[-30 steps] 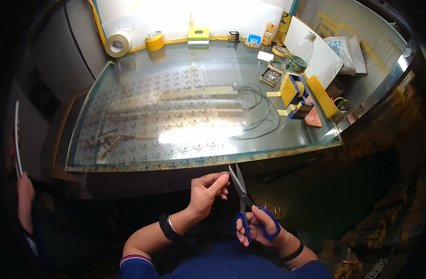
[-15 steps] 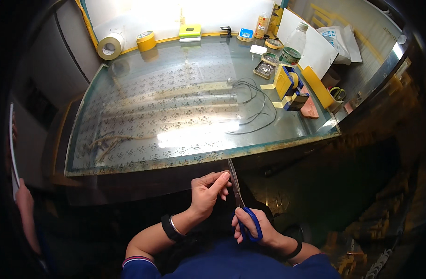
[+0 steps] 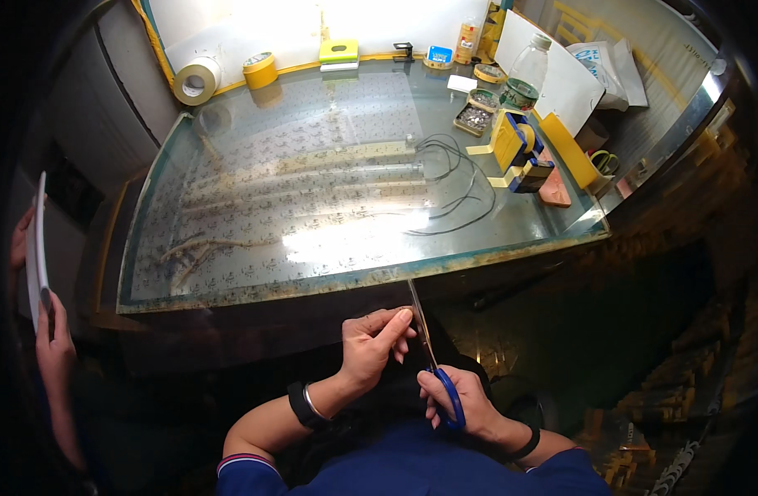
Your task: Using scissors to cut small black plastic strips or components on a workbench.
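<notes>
My right hand (image 3: 470,403) grips a pair of scissors (image 3: 423,329) by its blue handles. The long metal blades point away from me, look almost together, and reach just short of the glass table's near edge. Beside them on the left, my left hand (image 3: 374,347) is pinched, thumb against forefinger, its fingertips right next to the blades. Whatever lies in that pinch is too small to make out. Both hands are in front of the glass-topped table (image 3: 552,223), where a clear sheet with small dark printed marks (image 3: 255,165) is spread out.
Dark wires (image 3: 457,219) curl over the glass. At the right stand a tape dispenser (image 3: 519,153), a tin of small metal pieces (image 3: 475,116) and a clear jar (image 3: 528,74). Tape rolls (image 3: 198,80) sit at the back left. Another person's hand (image 3: 54,331) holds a white panel (image 3: 40,248).
The scissors have turned slightly, showing more edge-on, and their blades look closer together. My left hand has barely moved. At the left, the other person's white panel has come further into view.
</notes>
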